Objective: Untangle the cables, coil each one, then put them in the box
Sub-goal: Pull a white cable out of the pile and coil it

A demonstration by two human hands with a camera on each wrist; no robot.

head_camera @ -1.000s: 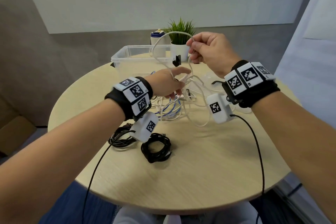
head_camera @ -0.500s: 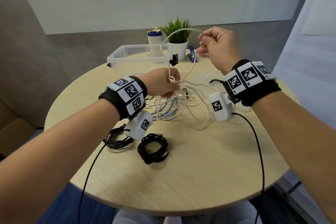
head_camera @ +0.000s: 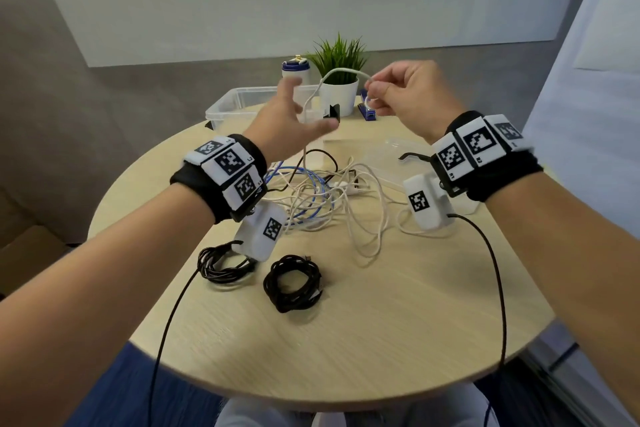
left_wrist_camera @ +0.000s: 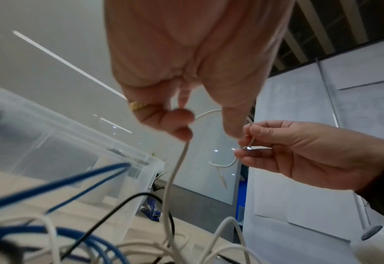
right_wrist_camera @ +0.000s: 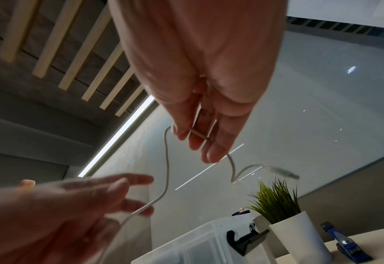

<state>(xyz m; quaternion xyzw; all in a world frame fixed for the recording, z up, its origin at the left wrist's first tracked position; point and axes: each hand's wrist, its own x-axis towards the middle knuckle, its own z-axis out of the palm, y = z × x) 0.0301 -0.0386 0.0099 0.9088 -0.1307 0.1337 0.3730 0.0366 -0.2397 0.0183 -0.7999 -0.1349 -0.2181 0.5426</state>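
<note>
Pinching the white cable point(head_camera: 341, 71) near its free end, right hand point(head_camera: 412, 97) raised above the far side of the table point(head_camera: 346, 340), fingers curled on the strand; from there arching leftward, then dropping steeply past the left hand point(head_camera: 294, 121) into the tangle of cables point(head_camera: 325, 198) below. Left hand nearer the hanging run, fingers loosely spread and blurred, strand lying against the fingertips, firm hold impossible to confirm. Probably drawing the vertical stretch up for coiling next, clear box point(head_camera: 242, 104) waiting just behind the left hand, two black coils point(head_camera: 292, 282) lying near the front edge.
</note>
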